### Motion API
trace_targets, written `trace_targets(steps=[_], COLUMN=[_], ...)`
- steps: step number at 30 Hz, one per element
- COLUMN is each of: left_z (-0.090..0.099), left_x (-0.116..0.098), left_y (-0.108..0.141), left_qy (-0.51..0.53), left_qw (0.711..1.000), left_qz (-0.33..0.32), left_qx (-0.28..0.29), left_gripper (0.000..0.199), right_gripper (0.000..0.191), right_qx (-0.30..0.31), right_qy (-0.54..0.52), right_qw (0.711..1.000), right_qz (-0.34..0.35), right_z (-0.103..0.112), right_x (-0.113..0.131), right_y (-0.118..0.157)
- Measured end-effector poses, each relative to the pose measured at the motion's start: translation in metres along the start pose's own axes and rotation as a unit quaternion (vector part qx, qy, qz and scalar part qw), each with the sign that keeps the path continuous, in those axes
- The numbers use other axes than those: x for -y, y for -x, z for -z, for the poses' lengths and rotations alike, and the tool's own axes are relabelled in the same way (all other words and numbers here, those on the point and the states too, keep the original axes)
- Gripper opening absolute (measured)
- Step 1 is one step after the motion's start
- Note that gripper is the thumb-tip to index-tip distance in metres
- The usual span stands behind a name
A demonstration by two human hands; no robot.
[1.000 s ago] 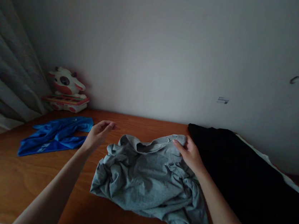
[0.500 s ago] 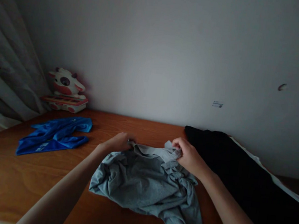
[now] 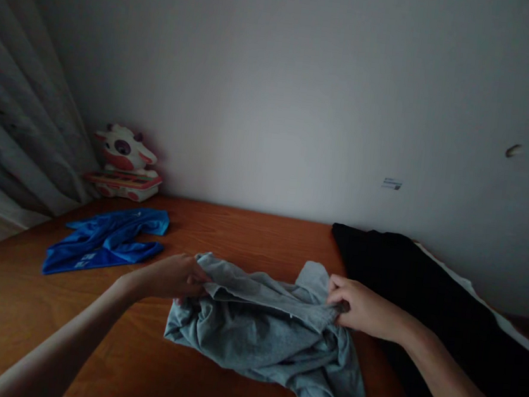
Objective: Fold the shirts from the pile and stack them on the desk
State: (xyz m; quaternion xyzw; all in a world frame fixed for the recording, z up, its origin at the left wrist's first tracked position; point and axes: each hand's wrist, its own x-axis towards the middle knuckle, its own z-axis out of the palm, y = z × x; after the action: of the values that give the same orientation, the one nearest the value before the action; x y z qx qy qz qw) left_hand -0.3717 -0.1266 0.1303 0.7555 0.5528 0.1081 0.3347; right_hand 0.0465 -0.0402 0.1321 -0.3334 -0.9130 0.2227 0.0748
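A crumpled grey garment (image 3: pixel 253 337) lies bunched on the wooden table, one part trailing toward the near edge. Its exact kind does not show. My left hand (image 3: pixel 183 276) pinches the upper left end of an opening edge. On the other side, my right hand (image 3: pixel 347 300) grips the same edge at its right end. Between both hands the cloth edge is stretched out and slightly raised, with a dark gap below it.
A blue garment (image 3: pixel 107 241) lies on the wooden table (image 3: pixel 223 226) at left. Behind it sits a cow-shaped toy keyboard (image 3: pixel 127 167) beside a curtain (image 3: pixel 16 113). Black cloth (image 3: pixel 425 299) covers the right side, with a white edge beneath. The wall stands behind.
My hands have moved apart and closer to me, widening the grey garment's edge. More of its cloth now spreads between them. The view has shifted slightly.
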Motion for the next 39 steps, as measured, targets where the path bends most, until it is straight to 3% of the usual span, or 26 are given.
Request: trace_targets(steps=[2, 5, 6, 8, 10, 12, 15, 19, 22, 24, 26, 27, 30, 32, 35, 39], left_z=[-0.001, 0.004, 0.006, 0.009, 0.011, 0.013, 0.021, 0.038, 0.044, 0.041, 0.033, 0.026, -0.002, -0.025, -0.054, -0.068], left_x=[-0.006, -0.01, -0.01, -0.006, 0.001, 0.01, 0.021, 0.03, 0.033, 0.031, 0.026, 0.022, 0.012, 0.011, 0.024, 0.061], left_y=[0.003, -0.003, -0.006, -0.014, -0.023, -0.037, -0.069, -0.125, -0.162, -0.174, -0.174, -0.169, -0.139, -0.116, -0.091, -0.081], left_qy=[0.083, 0.176, 0.197, 0.233, 0.272, 0.306, 0.323, 0.297, 0.26, 0.182, 0.061, 0.001, -0.11, -0.15, -0.176, -0.15], left_qw=[0.994, 0.979, 0.975, 0.966, 0.954, 0.942, 0.933, 0.916, 0.89, 0.889, 0.901, 0.915, 0.958, 0.965, 0.961, 0.959], left_qz=[0.044, 0.093, 0.103, 0.115, 0.125, 0.132, 0.123, 0.068, 0.057, 0.063, 0.056, 0.038, -0.038, -0.045, 0.016, 0.058], left_qx=[0.049, 0.037, 0.023, -0.001, -0.019, -0.038, -0.102, -0.261, -0.37, -0.415, -0.425, -0.402, -0.262, -0.209, -0.213, -0.233], left_gripper=[0.026, 0.034, 0.04, 0.049, 0.053, 0.05, 0.037, 0.029, 0.041, 0.058, 0.068, 0.066, 0.043, 0.045, 0.061, 0.065], right_gripper=[0.018, 0.018, 0.017, 0.014, 0.015, 0.023, 0.024, 0.022, 0.045, 0.068, 0.079, 0.075, 0.053, 0.061, 0.078, 0.061], right_qx=[-0.011, -0.05, -0.04, 0.042, 0.136, 0.165, 0.097, -0.07, -0.168, -0.225, -0.26, -0.26, -0.201, -0.161, -0.129, -0.201], right_qy=[0.067, 0.118, 0.087, -0.056, -0.23, -0.345, -0.392, -0.309, -0.258, -0.196, -0.095, -0.041, 0.068, 0.107, 0.129, 0.18], right_qw=[0.997, 0.982, 0.981, 0.975, 0.935, 0.893, 0.881, 0.91, 0.918, 0.931, 0.949, 0.957, 0.971, 0.972, 0.961, 0.941], right_qz=[-0.045, -0.141, -0.168, -0.211, -0.234, -0.237, -0.246, -0.268, -0.251, -0.208, -0.15, -0.125, -0.107, -0.132, -0.207, -0.206], right_z=[-0.001, 0.002, 0.004, 0.009, 0.014, 0.018, 0.021, 0.016, 0.007, -0.002, -0.014, -0.02, -0.044, -0.063, -0.091, -0.119], right_x=[0.006, 0.014, 0.015, 0.012, 0.005, -0.006, -0.024, -0.039, -0.044, -0.046, -0.05, -0.053, -0.065, -0.074, -0.085, -0.087], right_y=[0.0, -0.009, -0.012, -0.018, -0.025, -0.037, -0.067, -0.125, -0.161, -0.173, -0.172, -0.166, -0.137, -0.114, -0.087, -0.072])
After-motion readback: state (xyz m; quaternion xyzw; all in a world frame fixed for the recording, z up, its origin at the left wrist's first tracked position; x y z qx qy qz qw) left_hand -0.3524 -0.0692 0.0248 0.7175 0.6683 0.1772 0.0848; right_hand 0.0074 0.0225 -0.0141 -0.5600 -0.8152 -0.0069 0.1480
